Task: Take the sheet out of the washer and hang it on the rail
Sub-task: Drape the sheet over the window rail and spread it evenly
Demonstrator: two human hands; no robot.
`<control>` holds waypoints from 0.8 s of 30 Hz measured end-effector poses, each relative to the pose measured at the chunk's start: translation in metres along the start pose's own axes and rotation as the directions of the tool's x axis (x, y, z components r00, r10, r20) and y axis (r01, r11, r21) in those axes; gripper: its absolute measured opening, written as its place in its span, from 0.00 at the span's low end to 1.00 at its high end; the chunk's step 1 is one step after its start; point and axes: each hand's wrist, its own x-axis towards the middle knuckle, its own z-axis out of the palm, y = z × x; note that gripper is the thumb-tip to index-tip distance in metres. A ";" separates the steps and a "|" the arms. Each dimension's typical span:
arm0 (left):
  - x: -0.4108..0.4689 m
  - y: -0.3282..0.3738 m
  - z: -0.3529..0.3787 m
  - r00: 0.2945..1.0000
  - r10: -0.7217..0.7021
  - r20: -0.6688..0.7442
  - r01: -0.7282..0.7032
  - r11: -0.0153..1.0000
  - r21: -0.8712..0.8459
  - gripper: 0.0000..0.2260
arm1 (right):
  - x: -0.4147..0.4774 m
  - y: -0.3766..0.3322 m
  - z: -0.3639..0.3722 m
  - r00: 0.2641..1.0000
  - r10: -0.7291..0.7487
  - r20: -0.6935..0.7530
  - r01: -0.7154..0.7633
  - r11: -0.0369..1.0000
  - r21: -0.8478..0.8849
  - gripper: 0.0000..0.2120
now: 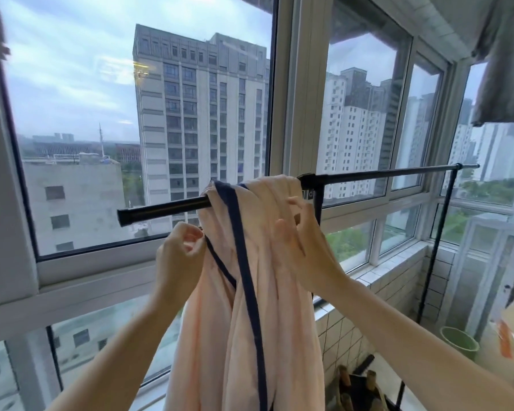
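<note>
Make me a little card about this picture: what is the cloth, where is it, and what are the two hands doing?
sheet: pink with a dark blue edge, bunched up
where: draped over the black rail, hanging down
left hand: pinches the sheet's blue edge just under the rail
right hand: holds a fold of the sheet near the rail
job: sheet is on the rail, not yet spread out
behind: window with tall buildings outside

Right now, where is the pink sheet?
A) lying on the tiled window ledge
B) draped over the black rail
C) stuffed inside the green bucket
B: the pink sheet hangs bunched over the black rail, with the left hand and right hand on it.
</note>
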 end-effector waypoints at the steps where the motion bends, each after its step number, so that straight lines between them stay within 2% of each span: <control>1: -0.007 0.006 -0.002 1.000 0.006 -0.012 -0.006 1.000 0.017 0.09 | 0.002 0.002 -0.003 0.999 0.032 -0.036 -0.031 0.999 0.027 0.25; 5: -0.036 0.037 -0.008 0.992 0.128 -0.012 -0.126 0.987 0.097 0.12 | 0.021 0.016 -0.013 0.973 0.211 -0.088 -0.209 0.977 0.040 0.25; 8: -0.043 0.064 -0.008 0.968 0.250 -0.007 -0.248 0.964 0.093 0.05 | 0.037 0.020 -0.017 0.955 0.295 0.020 -0.295 0.945 0.139 0.25; 10: -0.038 0.081 -0.003 0.966 0.260 -0.012 -0.256 0.957 0.139 0.04 | 0.047 0.019 -0.016 0.941 0.329 0.081 -0.339 0.915 0.219 0.30; 12: -0.030 0.094 0.004 0.973 0.223 -0.054 -0.212 0.965 0.156 0.08 | 0.054 0.014 -0.014 0.933 0.341 0.113 -0.359 0.875 0.324 0.34; 15: -0.024 0.105 0.015 0.975 0.182 -0.125 -0.157 0.970 0.186 0.11 | 0.055 0.009 -0.008 0.973 0.192 0.125 -0.228 0.875 0.426 0.38; 17: -0.021 0.109 0.021 0.964 0.204 -0.173 -0.164 0.962 0.220 0.10 | 0.053 0.008 -0.004 0.987 0.080 0.136 -0.127 0.912 0.390 0.37; 20: -0.014 0.118 0.027 0.944 0.238 -0.230 -0.178 0.951 0.254 0.07 | 0.061 0.007 -0.006 0.988 -0.028 0.149 -0.007 0.973 0.230 0.27; 22: -0.007 0.126 0.028 0.936 0.253 -0.246 -0.185 0.945 0.271 0.07 | 0.073 0.010 -0.013 0.986 -0.132 0.099 0.122 0.987 0.106 0.18; 24: 0.001 0.134 0.026 0.923 0.284 -0.261 -0.193 0.926 0.325 0.07 | 0.089 0.015 -0.026 0.981 -0.189 0.046 0.187 0.982 0.039 0.11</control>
